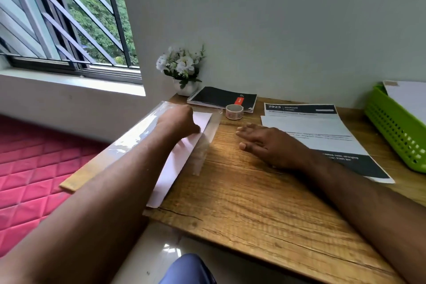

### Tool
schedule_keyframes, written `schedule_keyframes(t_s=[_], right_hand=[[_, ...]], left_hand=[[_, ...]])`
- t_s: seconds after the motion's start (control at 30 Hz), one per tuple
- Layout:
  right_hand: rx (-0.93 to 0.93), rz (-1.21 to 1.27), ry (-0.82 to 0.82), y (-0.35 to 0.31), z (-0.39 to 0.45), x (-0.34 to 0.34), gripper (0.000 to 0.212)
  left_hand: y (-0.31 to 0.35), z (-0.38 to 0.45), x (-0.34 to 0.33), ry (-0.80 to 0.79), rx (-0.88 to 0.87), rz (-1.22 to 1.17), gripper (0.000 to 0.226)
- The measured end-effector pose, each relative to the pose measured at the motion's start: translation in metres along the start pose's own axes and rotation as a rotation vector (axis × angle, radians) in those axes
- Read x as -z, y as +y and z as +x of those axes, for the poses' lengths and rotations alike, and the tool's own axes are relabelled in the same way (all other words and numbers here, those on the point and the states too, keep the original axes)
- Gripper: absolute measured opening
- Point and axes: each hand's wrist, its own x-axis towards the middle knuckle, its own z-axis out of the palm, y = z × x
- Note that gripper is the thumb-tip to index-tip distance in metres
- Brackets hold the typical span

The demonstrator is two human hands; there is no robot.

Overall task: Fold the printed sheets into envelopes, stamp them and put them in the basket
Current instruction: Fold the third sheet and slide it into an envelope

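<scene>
Wooden desk (pixel 242 203), grain running across, near edge cracked. Two bare forearms reaching over it. One clear plastic sleeve (pixel 138 131) of white envelopes (pixel 177 159) along the left edge, overhanging a pink quilted bed (pixel 30 168) beyond. Left hand (pixel 178 120) resting on the top envelope near its far end, fingers curled under; whether pinching the paper, cannot tell. Right hand (pixel 267 143) palm down just above the bare wood between envelopes and printed sheets (pixel 322 131), fingers spread and straight, holding nothing. Two or more printed sheets stacked at right, black header and footer bands, the exact count unclear. One green plastic basket (pixel 391 131) at the far right edge, at least one white sheet (pixel 410 97) leaning inside. One roll of stamps (pixel 234 111) behind the hands, touching one black spiral notebook (pixel 221 99). One white pot of white flowers (pixel 182 69) in the far corner against a pale wall. One barred window (pixel 69 18) at far left, green foliage outside.
</scene>
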Motion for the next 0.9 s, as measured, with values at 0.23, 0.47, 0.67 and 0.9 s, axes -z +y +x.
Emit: schedule_keyframes(t_s=[0.23,0.47,0.67,0.9], right_hand=[[-0.027,0.008,-0.004,0.015,0.0,0.0,0.053],[-0.034,0.102,0.064,0.007,-0.002,0.003,0.051],[-0.147,0.944,0.363,-0.01,0.0,0.017,0.053],[-0.143,1.545,0.467,0.017,-0.009,0.049,0.063]], left_hand=[[0.011,-0.008,0.001,-0.005,-0.065,0.028,0.048],[0.03,-0.026,0.016,0.118,-0.147,0.024,0.033],[0.055,-0.023,0.104,0.452,-0.195,-0.281,0.027],[0.097,0.019,0.087,0.669,-0.061,-1.128,0.041]])
